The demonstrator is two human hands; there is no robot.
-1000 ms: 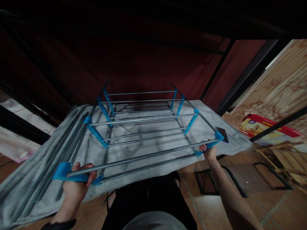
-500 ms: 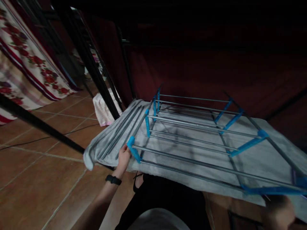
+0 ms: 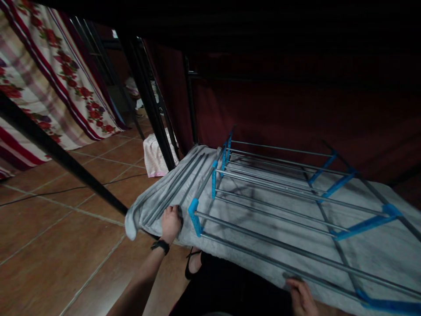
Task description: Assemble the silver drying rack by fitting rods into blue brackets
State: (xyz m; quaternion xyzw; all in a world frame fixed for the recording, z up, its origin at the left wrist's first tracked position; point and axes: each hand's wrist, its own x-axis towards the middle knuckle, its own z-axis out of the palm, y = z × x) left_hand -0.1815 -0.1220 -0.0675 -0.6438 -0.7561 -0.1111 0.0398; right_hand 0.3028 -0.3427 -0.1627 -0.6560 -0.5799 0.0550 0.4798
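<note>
A rack of grey metal rods (image 3: 272, 210) joined by blue plastic connectors (image 3: 194, 215) lies flat on a grey cloth (image 3: 362, 254). Several loose grey rods (image 3: 179, 184) lie side by side on the cloth to the rack's left. My left hand (image 3: 171, 223), with a black watch (image 3: 160, 245) on the wrist, rests on the near ends of those loose rods, fingers curled over them, just left of the near-left blue connector. My right hand (image 3: 301, 297) is at the bottom edge, its fingers closed on the rack's front rod (image 3: 250, 254) at the cloth's edge.
Black metal frame posts (image 3: 148, 101) rise at the cloth's left end and a black bar (image 3: 62, 160) slants across the floor. A floral curtain (image 3: 42, 87) hangs at left. A pink striped cloth (image 3: 154, 156) lies on the brown tile floor (image 3: 66, 245). Dark red fabric (image 3: 296, 114) hangs behind.
The view swung left. My left hand left the near-left blue connector and moved onto the loose rods. My right hand left the blue corner piece and now sits on the front rod.
</note>
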